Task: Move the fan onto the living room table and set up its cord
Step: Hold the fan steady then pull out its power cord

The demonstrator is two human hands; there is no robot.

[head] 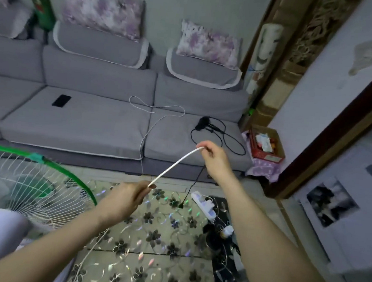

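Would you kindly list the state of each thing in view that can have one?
White cord: stretched taut between both hands.
Left hand: pinching the cord's lower end.
Right hand: pinching its upper end.
Fan: on the table's left, blades appear still.
Power strip: on the table, something white plugged in.
Phone: on the sofa, screen dark.

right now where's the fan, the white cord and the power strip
fan [30, 185], head view, on its wire guard
white cord [174, 163], head view, middle of the stretch between both hands
power strip [204, 206], head view, on its white body
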